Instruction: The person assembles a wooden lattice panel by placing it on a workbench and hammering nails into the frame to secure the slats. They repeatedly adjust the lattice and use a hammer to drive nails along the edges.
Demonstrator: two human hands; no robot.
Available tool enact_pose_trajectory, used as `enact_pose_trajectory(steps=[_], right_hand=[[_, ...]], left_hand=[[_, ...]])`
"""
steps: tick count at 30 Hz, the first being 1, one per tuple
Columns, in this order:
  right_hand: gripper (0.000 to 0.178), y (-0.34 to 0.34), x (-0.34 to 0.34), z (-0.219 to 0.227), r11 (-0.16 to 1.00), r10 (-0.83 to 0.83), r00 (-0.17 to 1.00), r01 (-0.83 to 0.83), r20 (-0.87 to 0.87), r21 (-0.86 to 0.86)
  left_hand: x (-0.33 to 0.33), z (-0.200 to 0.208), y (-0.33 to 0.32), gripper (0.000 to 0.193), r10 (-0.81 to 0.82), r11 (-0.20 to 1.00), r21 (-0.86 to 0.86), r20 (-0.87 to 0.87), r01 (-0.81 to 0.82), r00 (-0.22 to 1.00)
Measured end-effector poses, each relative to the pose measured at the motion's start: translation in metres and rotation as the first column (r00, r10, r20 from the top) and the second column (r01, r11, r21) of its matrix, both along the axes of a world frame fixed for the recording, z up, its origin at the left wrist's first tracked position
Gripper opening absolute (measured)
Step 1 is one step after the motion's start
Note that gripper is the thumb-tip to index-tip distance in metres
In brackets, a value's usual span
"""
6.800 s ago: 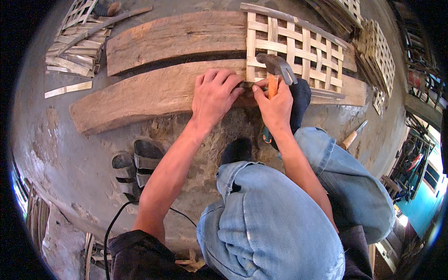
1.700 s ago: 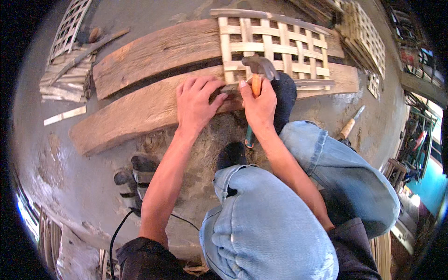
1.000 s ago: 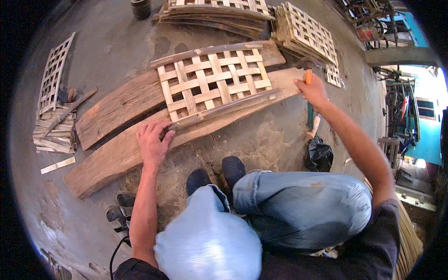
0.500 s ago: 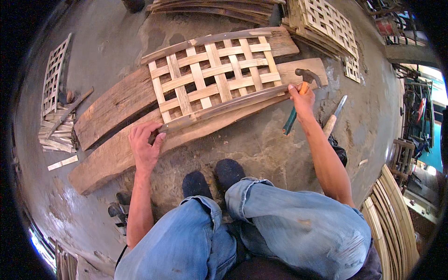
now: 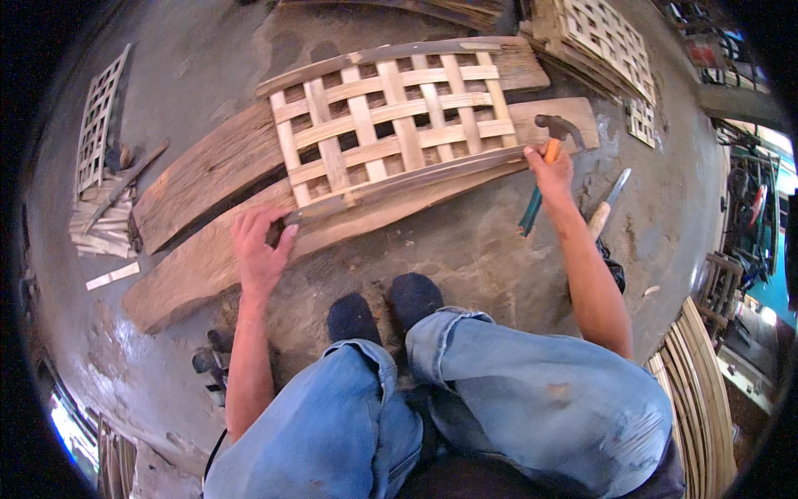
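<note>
A woven lattice panel of pale flat strips (image 5: 399, 116), with a darker rail along its far and near edges, lies over two thick wooden planks (image 5: 208, 266). My left hand (image 5: 263, 245) is at the left end of the near rail. Its fingertips are against or very close to that end, and the thumb stands apart from them. At the rail's other end is my right hand (image 5: 552, 176), thumb touching the tip. Wrapped in its fingers is a claw hammer (image 5: 552, 150) with an orange and teal handle, its head pointing away from me.
A knife (image 5: 611, 202) with a wooden handle lies on the floor right of my right hand. Stacked lattice panels (image 5: 611, 50) are at the far right. Another panel (image 5: 101, 116) and loose strips (image 5: 104, 224) are on the left. Long slats (image 5: 694, 391) stand at lower right.
The whole view has shifted slightly, putting the panel and hammer a little farther right in it. Both hands keep their places at the ends of the near rail.
</note>
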State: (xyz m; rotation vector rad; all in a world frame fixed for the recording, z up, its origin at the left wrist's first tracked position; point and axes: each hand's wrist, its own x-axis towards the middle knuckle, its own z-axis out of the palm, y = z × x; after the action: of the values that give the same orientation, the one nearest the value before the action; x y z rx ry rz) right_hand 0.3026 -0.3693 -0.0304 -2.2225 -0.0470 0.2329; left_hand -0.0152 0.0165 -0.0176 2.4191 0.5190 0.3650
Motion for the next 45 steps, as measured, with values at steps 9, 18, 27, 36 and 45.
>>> enact_pose_trajectory(steps=[9, 18, 27, 36, 45], right_hand=[[0.020, -0.017, 0.009, 0.000, 0.994, 0.108, 0.993, -0.109, -0.041, -0.010], [0.023, -0.018, 0.015, 0.000, 0.997, 0.072, 0.992, -0.068, -0.107, 0.042], [0.026, -0.006, 0.022, -0.007, 0.969, -0.064, 0.987, 0.097, -0.146, 0.228], [0.042, 0.023, -0.011, 0.018, 0.824, 0.234, 0.882, 0.043, 0.409, -0.564], [0.017, 0.225, -0.170, 0.039, 0.822, 0.565, 0.816, -0.570, -0.123, -0.001]], left_hand=[[-0.001, 0.001, 0.005, 0.027, -0.023, 1.000, -0.013, 0.031, 0.023, 0.999], [-0.002, -0.005, 0.003, 0.027, -0.004, 1.000, -0.022, 0.055, 0.005, 0.998], [-0.003, -0.003, 0.005, 0.028, -0.008, 1.000, -0.028, 0.066, 0.010, 0.998], [-0.002, -0.005, 0.002, 0.028, -0.010, 1.000, 0.020, 0.049, 0.009, 0.999], [0.001, 0.000, 0.002, 0.028, -0.022, 1.000, 0.022, 0.031, 0.021, 0.999]])
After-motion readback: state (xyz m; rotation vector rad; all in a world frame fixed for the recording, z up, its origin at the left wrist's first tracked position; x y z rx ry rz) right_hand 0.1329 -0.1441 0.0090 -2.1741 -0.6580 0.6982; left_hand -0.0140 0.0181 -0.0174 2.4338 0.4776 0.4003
